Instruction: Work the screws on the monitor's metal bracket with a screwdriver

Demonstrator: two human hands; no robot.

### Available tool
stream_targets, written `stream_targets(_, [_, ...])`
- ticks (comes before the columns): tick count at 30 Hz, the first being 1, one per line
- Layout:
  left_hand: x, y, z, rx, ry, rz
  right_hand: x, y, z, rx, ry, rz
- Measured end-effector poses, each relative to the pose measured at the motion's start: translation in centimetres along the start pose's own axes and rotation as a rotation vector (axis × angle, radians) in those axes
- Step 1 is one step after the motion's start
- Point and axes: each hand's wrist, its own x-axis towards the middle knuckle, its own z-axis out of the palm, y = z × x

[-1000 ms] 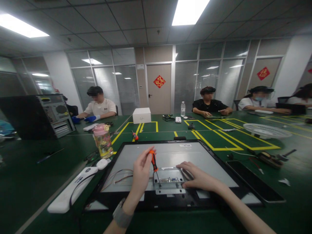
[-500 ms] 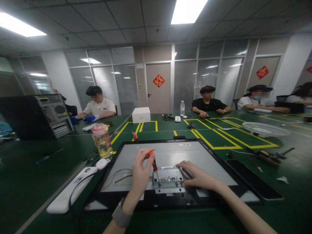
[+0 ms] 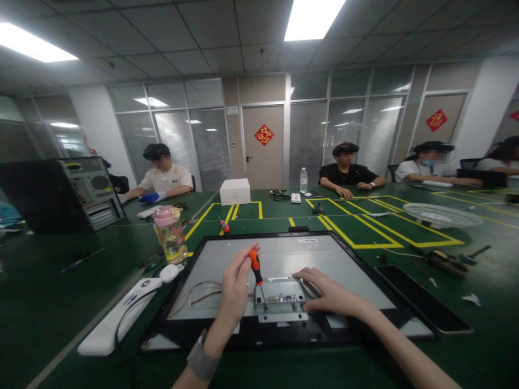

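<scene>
My left hand (image 3: 237, 281) grips an orange-and-black screwdriver (image 3: 255, 267) by its handle, held nearly upright. The tool's tip points down at the left side of a metal bracket (image 3: 281, 317) with a row of connector ports. My right hand (image 3: 324, 292) rests on the bracket's right side, thumb and fingers against its edges. Beneath both lies a flat display panel (image 3: 340, 259) with a black frame, back side up. Thin wires (image 3: 203, 292) run across the panel to the bracket from the left.
Left of the panel are a white power bank-like bar (image 3: 117, 319) with a black cable and a pink-lidded bottle (image 3: 170, 232). To the right lies a black phone-like slab (image 3: 421, 297). A white box (image 3: 235, 191) and a small red screwdriver (image 3: 224, 226) are beyond. Several people sit across.
My left hand's fingers have shifted around the screwdriver handle, showing more of it. My right hand stays in place. Across the table, a person in black has moved a hand.
</scene>
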Motion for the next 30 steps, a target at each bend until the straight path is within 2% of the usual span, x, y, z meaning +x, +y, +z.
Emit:
stream_targets(8, [-0.01,0.01,0.05,0.069,0.024,0.077,0.01,-0.43,-0.1,-0.003,-0.01,0.022])
stream_targets(12, [-0.06,0.06,-0.02,0.029,-0.009,0.046,0.01,-0.31,-0.08,-0.008,-0.011,0.023])
stream_targets(17, [-0.16,0.23,0.04,0.039,0.005,0.075,-0.08,-0.43,-0.1,-0.004,-0.01,0.023])
stream_targets(23, [-0.3,0.5,0.2,-0.048,-0.053,0.035,-0.05,-0.56,-0.16,-0.002,-0.01,0.029])
stream_targets(30, [-0.32,0.43,0.27,-0.023,-0.035,0.052,-0.03,-0.41,-0.1,0.009,-0.01,0.032])
